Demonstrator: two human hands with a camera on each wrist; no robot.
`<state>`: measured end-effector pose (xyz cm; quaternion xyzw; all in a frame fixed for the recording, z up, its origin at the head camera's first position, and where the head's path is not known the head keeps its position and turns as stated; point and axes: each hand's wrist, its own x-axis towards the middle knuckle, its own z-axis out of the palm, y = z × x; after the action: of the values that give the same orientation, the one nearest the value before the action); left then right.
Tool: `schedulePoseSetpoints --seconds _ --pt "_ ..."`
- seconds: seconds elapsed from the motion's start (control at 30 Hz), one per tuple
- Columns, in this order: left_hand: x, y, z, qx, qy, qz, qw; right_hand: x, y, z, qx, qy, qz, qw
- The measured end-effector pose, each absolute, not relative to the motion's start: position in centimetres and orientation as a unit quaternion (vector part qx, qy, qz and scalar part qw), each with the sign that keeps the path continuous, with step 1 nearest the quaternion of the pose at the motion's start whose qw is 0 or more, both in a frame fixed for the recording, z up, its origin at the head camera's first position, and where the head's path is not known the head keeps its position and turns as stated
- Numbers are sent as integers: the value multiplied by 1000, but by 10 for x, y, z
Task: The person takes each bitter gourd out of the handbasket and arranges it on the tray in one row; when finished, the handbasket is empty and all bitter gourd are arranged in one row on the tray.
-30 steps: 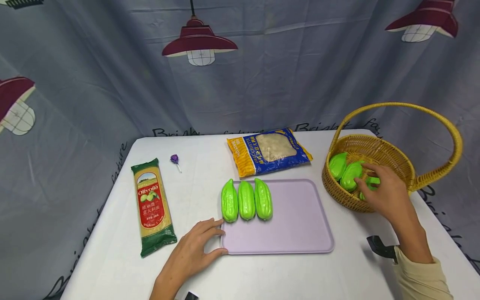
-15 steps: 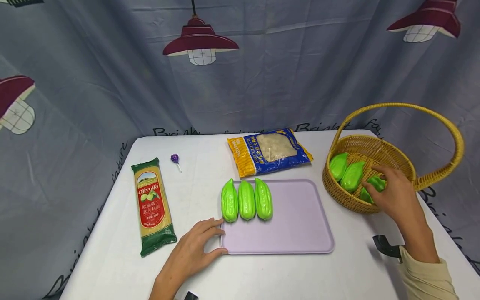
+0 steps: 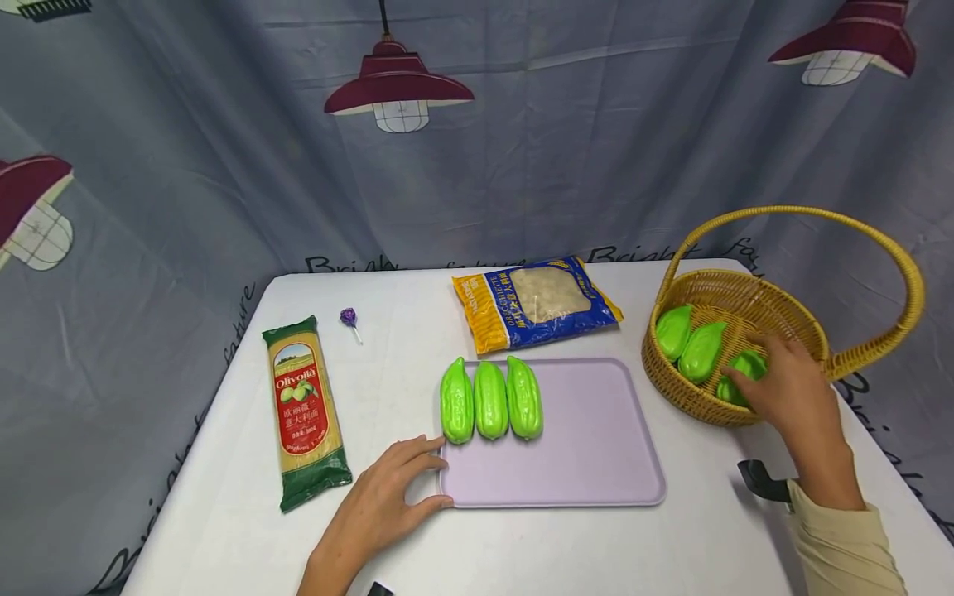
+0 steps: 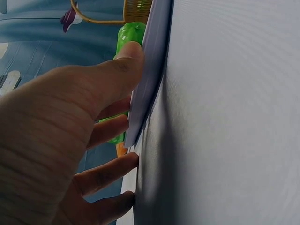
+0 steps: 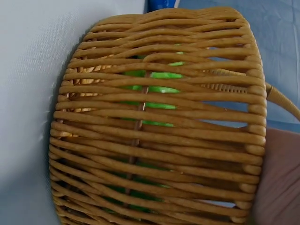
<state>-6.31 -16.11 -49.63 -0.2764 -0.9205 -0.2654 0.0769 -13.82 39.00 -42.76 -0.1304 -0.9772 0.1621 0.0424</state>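
Observation:
My right hand [image 3: 793, 393] reaches into the wicker basket [image 3: 775, 290], thumb and fingers around a green bitter melon [image 3: 749, 364]. Two other bitter melons [image 3: 701, 352] lie to its left in the basket. In the right wrist view the basket's woven wall [image 5: 159, 108] fills most of the picture; green shows through the gaps and only part of the hand appears beyond the rim. My left hand [image 3: 383, 497] rests at the left edge of the lilac tray [image 3: 589, 463], fingers spread and touching it. Three bitter melons [image 3: 490, 400] lie side by side at the tray's upper left.
A blue and yellow pasta bag [image 3: 540, 302] lies behind the tray. To the left are a spaghetti packet [image 3: 301, 406] and a purple lollipop [image 3: 348, 317]. The basket's tall handle [image 3: 790, 209] arches over the right side, and a grey curtain [image 3: 537, 165] hangs behind the table.
My right hand has moved slightly right inside the basket, away from the middle bitter melon and onto the right one, which has turned. The left hand and tray have not moved.

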Motion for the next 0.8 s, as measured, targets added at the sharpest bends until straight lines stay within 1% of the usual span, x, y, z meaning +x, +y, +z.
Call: schedulePoseSetpoints --seconds 0.23,0.53,0.7,0.8 --pt "-62 -161 -496 -274 -921 -265 76 -144 393 -428 -117 -981 157 15" --pt "-62 -161 -496 -278 -920 -264 83 -150 398 -431 -82 -986 144 1" --pt "-62 -161 -497 -281 -919 -264 88 -153 399 -432 -75 -986 146 -20" --pt "-61 -161 -498 -282 -918 -264 90 -153 399 -432 -74 -986 145 -23"
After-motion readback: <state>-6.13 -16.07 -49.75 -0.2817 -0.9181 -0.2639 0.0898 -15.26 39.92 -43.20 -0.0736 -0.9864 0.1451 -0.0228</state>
